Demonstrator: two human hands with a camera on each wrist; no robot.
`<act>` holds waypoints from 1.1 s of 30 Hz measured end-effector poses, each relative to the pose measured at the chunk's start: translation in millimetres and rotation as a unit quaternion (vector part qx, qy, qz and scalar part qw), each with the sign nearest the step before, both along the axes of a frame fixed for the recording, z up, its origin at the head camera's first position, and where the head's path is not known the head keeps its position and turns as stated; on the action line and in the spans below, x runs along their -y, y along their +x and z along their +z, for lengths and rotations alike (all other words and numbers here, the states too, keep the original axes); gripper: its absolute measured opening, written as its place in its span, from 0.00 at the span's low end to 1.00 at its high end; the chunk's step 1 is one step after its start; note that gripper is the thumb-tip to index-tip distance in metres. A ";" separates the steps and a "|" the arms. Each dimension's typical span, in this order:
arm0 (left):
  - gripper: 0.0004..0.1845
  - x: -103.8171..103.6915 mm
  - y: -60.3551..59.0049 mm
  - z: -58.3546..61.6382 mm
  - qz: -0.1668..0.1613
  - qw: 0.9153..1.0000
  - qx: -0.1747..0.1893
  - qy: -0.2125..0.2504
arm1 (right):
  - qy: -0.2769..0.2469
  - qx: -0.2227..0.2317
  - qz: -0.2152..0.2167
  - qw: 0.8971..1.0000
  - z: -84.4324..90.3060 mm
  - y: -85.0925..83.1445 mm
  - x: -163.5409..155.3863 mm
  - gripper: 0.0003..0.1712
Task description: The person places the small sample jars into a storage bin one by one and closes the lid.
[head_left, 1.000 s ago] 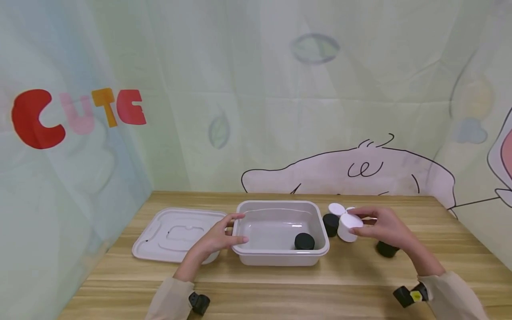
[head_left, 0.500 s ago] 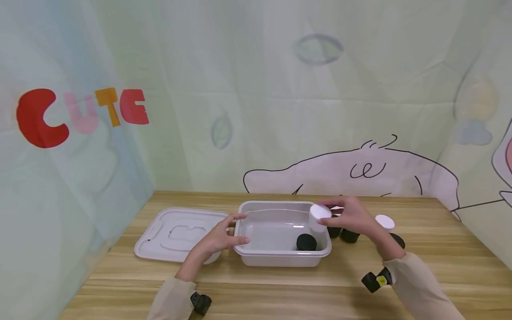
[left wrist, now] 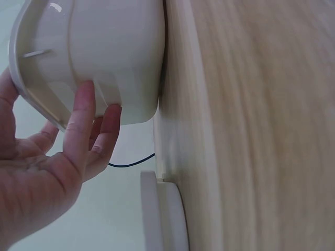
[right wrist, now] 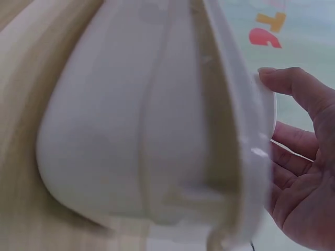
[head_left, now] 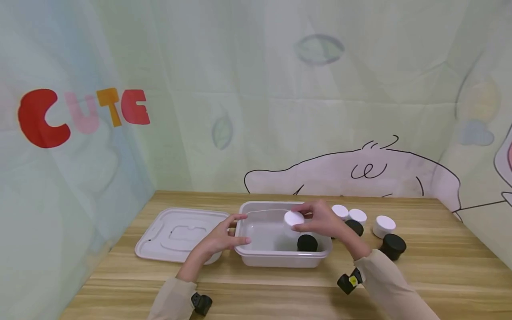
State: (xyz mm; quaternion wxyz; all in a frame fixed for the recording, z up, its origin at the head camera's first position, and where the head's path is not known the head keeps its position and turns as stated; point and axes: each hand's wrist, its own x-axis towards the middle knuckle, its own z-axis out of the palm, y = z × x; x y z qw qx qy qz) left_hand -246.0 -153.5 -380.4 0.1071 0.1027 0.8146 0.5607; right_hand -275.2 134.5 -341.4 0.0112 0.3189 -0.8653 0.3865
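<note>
Wooden table (head_left: pixel 280 284) | right hand (head_left: pixel 320 221) has carried white jar (head_left: pixel 294 218) from beside tub to over tub (head_left: pixel 283 258), fingers gripping it | left hand (head_left: pixel 218 238) still steadies rim, fingers straight | black jar (head_left: pixel 307 242) already inside

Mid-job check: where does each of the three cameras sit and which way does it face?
Head: worn high, facing forward and down at the table; shows both forearms, left hand, right hand holding a white jar.
Left wrist: low beside the tub; shows fingers.
Right wrist: against the tub's outer wall; shows fingers.
All share the tub.
</note>
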 end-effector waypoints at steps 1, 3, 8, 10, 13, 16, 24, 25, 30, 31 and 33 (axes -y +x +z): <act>0.36 0.0 0.3 -0.1 0.000 1.000 -0.001 -0.001 | 0.003 0.000 0.001 1.000 -1.9 -0.7 2.5 0.24; 0.36 0.1 0.7 -0.4 -0.003 1.000 -0.002 0.001 | 0.009 0.004 0.004 1.000 -5.9 -2.0 6.8 0.24; 0.36 -0.5 0.6 -0.9 -0.004 1.000 -0.004 0.004 | 0.039 0.002 0.023 0.999 -17.0 -4.4 13.1 0.22; 0.36 -0.5 0.5 -1.0 -0.003 1.000 -0.004 0.005 | 0.052 -0.006 0.034 0.998 -20.5 -5.1 15.2 0.22; 0.36 -0.5 0.5 -1.2 -0.002 1.000 -0.003 0.006 | 0.076 -0.013 0.043 0.996 -24.4 -5.9 17.7 0.22; 0.36 -0.4 0.4 -1.5 -0.002 1.000 -0.002 0.009 | 0.103 -0.011 0.038 0.994 -27.1 -6.1 19.7 0.22; 0.36 -0.9 0.6 -1.1 0.001 1.000 -0.001 0.006 | 0.135 -0.021 0.056 0.989 -32.2 -6.8 19.8 0.21; 0.36 -1.0 0.8 -0.8 0.002 1.000 -0.001 0.005 | 0.135 -0.022 0.059 0.989 -32.7 -7.1 19.4 0.21; 0.36 -1.3 1.3 0.0 0.005 1.000 -0.002 -0.001 | 0.135 -0.018 0.067 0.988 -32.6 -7.1 17.6 0.20; 0.36 -1.3 1.1 -0.2 0.005 1.000 -0.001 -0.001 | 0.138 -0.018 0.067 0.988 -32.0 -6.8 17.3 0.20; 0.36 -1.4 0.6 -0.5 0.005 1.000 -0.001 -0.003 | 0.143 -0.019 0.070 0.987 -30.3 -5.5 16.7 0.19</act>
